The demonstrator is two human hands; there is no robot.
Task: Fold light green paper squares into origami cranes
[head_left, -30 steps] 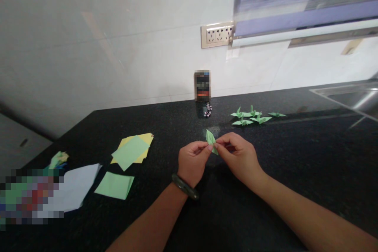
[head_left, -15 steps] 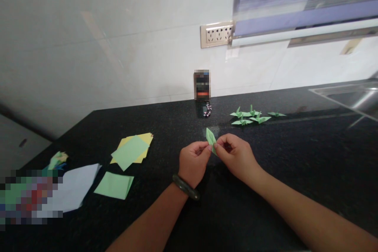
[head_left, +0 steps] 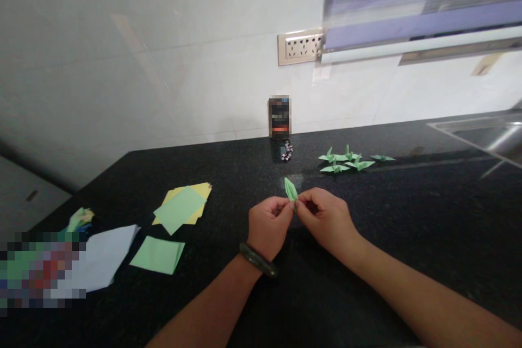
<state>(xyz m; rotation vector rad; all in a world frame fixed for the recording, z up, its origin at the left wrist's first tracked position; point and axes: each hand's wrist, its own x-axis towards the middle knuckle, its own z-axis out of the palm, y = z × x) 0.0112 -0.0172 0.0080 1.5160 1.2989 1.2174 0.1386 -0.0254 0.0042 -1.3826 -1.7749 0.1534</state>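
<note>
While I watched through the head camera, the left hand (head_left: pixel 267 225) was closed in a pinch, thumb and forefinger clamped on the lower end of a folded green paper piece (head_left: pixel 291 189). The right hand (head_left: pixel 326 220) met it fingertip to fingertip and pinched the same lower end from the other side, its remaining fingers curled in. Both forearms reached forward and converged over the black countertop (head_left: pixel 408 217); I could not tell whether the wrists touched it. A dark bangle (head_left: pixel 258 260) circled the left wrist.

The paper piece was narrow and leaf-shaped. Its pointed tip stood up between the two hands, leaning slightly left above the fingertips.

Beyond the right hand, well apart, lay a cluster of green paper cranes (head_left: pixel 346 160). Left of the left hand lay a stack of yellow sheets (head_left: pixel 202 191) topped by a green one. Nearer to me lay a single green sheet (head_left: pixel 157 255), with a pale sheet (head_left: pixel 104 255) beside it.
</note>
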